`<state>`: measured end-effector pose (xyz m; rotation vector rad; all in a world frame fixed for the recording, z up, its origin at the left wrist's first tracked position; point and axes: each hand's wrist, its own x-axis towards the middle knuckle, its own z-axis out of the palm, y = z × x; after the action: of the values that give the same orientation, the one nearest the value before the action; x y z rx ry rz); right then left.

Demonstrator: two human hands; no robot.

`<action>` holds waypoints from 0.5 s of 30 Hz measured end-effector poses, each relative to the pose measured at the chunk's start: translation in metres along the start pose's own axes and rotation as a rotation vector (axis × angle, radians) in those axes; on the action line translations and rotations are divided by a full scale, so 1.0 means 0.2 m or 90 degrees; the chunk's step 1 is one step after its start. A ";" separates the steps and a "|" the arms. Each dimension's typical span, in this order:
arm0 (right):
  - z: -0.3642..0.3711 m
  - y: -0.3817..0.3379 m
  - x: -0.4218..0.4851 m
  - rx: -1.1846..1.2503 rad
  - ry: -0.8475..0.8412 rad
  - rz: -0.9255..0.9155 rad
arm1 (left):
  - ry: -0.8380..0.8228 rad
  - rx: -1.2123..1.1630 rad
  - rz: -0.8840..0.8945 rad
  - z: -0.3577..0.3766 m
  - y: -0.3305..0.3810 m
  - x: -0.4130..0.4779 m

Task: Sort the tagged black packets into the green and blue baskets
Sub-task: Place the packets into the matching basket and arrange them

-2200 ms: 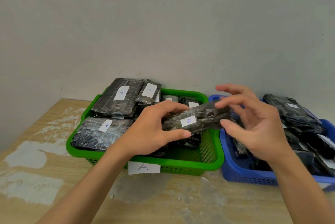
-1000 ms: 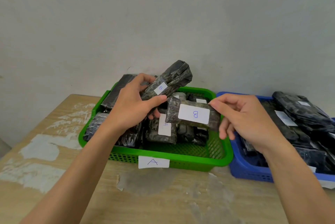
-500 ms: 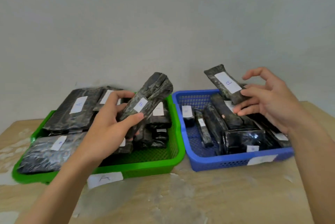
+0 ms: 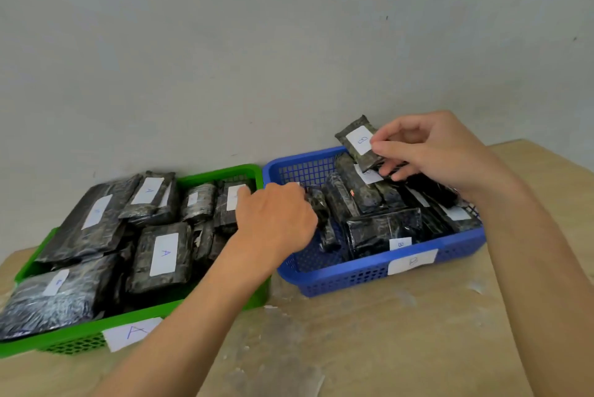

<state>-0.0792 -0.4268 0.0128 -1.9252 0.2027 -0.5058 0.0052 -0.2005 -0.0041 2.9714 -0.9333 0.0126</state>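
The green basket (image 4: 221,172), labelled A on its front, sits at the left and holds several black packets with A tags. Touching it on the right is the blue basket (image 4: 347,279), labelled B, with several black packets inside. My right hand (image 4: 437,152) pinches a black packet (image 4: 353,141) with a B tag, tilted above the blue basket's far side. My left hand (image 4: 276,219) reaches over the blue basket's left end with its fingers curled around a dark packet (image 4: 316,202), which it mostly hides.
Both baskets stand on a worn wooden table (image 4: 369,342) against a plain grey wall (image 4: 289,43). The table's right edge runs just past the blue basket. Bare tabletop lies in front of the baskets, under my forearms.
My left hand has moved right and down, from above the green basket into the blue basket's left end, with its packet. My right hand still holds the B-tagged packet over the blue basket.
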 end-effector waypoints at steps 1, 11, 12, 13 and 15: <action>0.00 0.00 0.00 0.001 -0.009 -0.006 | 0.001 0.006 0.003 0.00 0.02 0.00; 0.03 0.04 0.02 -0.012 -0.115 0.009 | -0.084 0.120 0.128 -0.04 -0.02 0.14; 0.03 0.05 0.02 -0.021 -0.122 0.012 | -0.066 0.097 0.146 -0.05 -0.01 0.17; 0.03 0.06 0.02 -0.027 -0.127 0.016 | -0.073 0.060 0.158 -0.05 0.01 0.20; 0.03 0.08 0.02 -0.037 -0.134 0.023 | -0.145 0.011 0.160 -0.04 0.03 0.24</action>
<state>-0.0711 -0.4289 -0.0020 -2.0118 0.1167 -0.2724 0.0416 -0.2334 0.0057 2.8915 -1.3327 -0.3190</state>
